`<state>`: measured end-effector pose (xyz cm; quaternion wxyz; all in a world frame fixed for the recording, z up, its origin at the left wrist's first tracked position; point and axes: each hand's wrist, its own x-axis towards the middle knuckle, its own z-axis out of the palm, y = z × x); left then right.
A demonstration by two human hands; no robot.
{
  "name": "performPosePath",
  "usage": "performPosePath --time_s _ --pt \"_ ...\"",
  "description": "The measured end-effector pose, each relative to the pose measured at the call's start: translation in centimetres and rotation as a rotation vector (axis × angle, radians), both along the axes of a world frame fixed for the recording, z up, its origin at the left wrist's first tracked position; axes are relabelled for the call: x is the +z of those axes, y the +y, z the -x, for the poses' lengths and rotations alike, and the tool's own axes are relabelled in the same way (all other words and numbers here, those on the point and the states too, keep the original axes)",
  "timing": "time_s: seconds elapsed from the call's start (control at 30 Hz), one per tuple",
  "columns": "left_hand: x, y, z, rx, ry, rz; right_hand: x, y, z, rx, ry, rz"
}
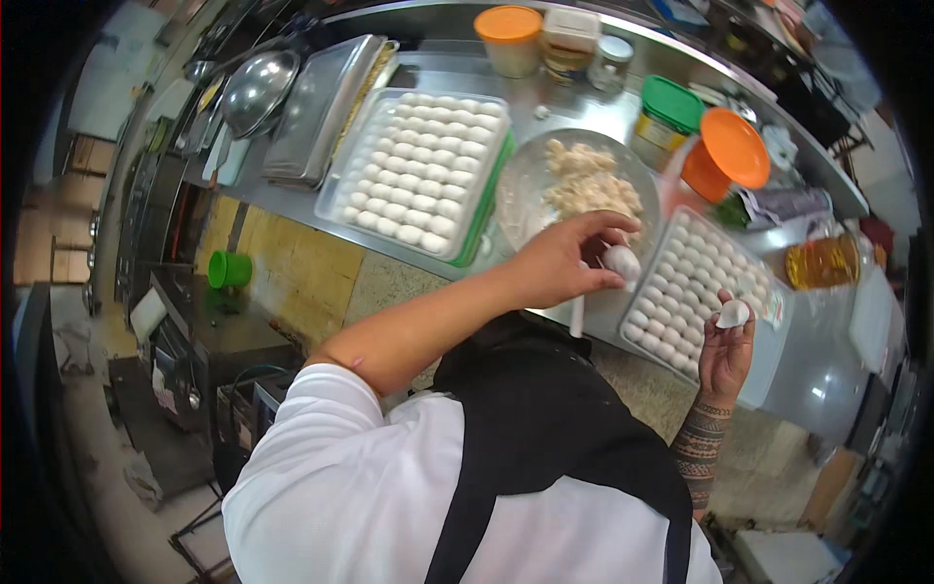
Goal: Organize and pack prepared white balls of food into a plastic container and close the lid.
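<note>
My left hand (pixel 562 255) is in front of the large round bowl (pixel 519 193), thumb and fingers closed around a white ball (pixel 622 264), apparently dough. To the right, my right hand (pixel 726 358) is turned palm up and holds a small white piece of dough (pixel 732 314) at its fingertips. The piece looks cupped, with an uneven edge. A lumpy pale mixture (pixel 595 182) lies in the bowl. Between the hands, a tray of small white balls (pixel 671 306) stands in rows. Left of the bowl, a clear plastic tray (pixel 336 191) holds rows of larger white balls (pixel 416 168).
A green tray or lid (pixel 490 212) lies under the left tray. Farther left are stacked baking trays (pixel 314 109) and a metal bowl (pixel 260 91). Orange-lidded (pixel 508 33) and green-lidded (pixel 668 113) tubs, an orange container (pixel 733 150) and a jar of yellow liquid (pixel 824 263) line the back and right.
</note>
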<state>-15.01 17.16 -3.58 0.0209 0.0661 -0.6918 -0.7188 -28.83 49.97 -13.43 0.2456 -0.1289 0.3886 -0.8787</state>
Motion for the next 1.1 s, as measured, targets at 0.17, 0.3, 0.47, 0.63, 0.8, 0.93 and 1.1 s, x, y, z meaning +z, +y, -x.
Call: performPosePath --time_s 0.17,0.3,0.47,0.63,0.8,0.93,1.1 --pt "2.4 -13.8 -6.5 0.192 0.145 0.366 3.4 -14.3 -1.0 0.085 0.015 -0.044" --pt "3.2 -25.8 -10.3 0.445 0.177 0.637 7.7 -28.9 -4.1 0.106 0.204 -0.314" --pt "1.3 -40.2 -12.0 0.479 0.106 0.912 9.8 -47.5 -7.4 0.142 0.624 -0.593" --pt "-0.5 -46.4 -11.2 0.496 0.122 0.848 5.6 -60.4 -7.1 -0.112 1.289 -0.693" --pt "-1.6 -48.9 -11.5 0.446 0.138 0.818 4.6 -63.8 -8.1 -0.085 1.555 -1.010" --pt "-2.6 -49.6 -10.2 0.392 0.223 0.815 4.5 -64.5 -8.4 -0.149 1.672 -1.173" --pt "-2.8 -48.4 -6.6 0.328 0.242 0.892 5.1 -65.1 -8.7 -0.154 1.643 -1.227"
